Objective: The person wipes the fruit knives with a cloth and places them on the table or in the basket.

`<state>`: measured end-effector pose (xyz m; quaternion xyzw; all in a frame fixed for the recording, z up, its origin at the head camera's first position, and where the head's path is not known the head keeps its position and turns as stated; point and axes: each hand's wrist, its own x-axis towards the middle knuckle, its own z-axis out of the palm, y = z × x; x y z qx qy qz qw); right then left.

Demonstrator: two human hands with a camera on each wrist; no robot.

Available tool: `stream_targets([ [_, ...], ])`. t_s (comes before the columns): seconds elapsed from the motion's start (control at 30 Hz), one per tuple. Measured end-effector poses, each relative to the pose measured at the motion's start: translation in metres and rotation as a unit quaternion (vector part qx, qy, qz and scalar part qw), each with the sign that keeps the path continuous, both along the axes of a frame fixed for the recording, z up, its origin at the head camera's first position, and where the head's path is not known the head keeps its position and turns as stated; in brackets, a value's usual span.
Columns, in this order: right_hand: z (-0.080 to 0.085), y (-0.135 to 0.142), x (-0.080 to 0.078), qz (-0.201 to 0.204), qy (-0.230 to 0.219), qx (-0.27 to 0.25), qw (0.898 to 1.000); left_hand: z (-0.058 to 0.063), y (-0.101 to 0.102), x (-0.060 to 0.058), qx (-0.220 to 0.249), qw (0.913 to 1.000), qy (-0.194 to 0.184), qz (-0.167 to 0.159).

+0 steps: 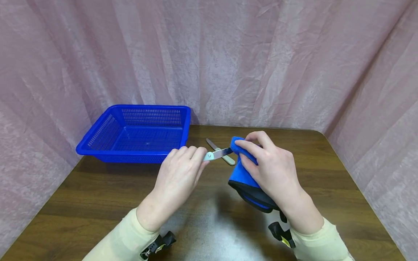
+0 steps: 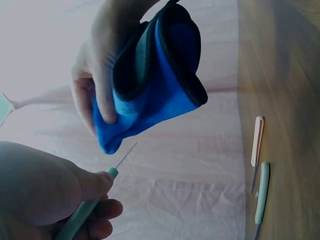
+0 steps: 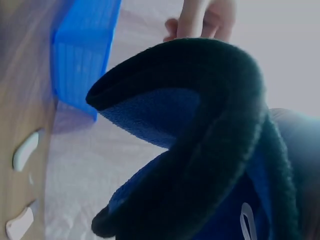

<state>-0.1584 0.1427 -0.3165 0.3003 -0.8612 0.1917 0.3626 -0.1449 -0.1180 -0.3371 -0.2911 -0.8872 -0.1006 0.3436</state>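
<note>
My left hand [image 1: 183,170] grips a knife [image 1: 220,153] by its pale green handle, blade pointing right. A blue cloth [image 1: 243,174] with black edging hangs folded from my right hand [image 1: 274,166], pinched between thumb and fingers. In the head view the blade's end meets the cloth's upper corner; the left wrist view shows the thin blade [image 2: 127,155] just below the cloth, and I cannot tell if they touch. Behind the blade, another knife [image 1: 229,160] with a pale green handle lies on the table. The left wrist view also shows a pale-handled knife [image 2: 257,140] lying near it.
A blue plastic basket [image 1: 130,158] with slotted walls stands at the back left of the brown wooden table [image 1: 326,174]. Pink curtains [image 1: 228,65] hang behind the table and along its sides.
</note>
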Motion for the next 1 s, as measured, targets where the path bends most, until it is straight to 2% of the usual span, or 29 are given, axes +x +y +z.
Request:
stream_targets([
  [0.2,-0.003,-0.014,0.005,0.047,0.01,0.005,0.999,0.0,0.0,0.0,-0.004,1.0,-0.008,0.001],
  [0.43,-0.009,-0.023,0.007,0.074,0.017,0.016,0.997,0.0,0.001,0.001,-0.007,0.9999,-0.013,0.001],
  [1.0,-0.013,-0.02,0.002,0.056,0.011,0.022,0.998,0.0,0.0,0.002,-0.009,0.9999,-0.008,0.002],
])
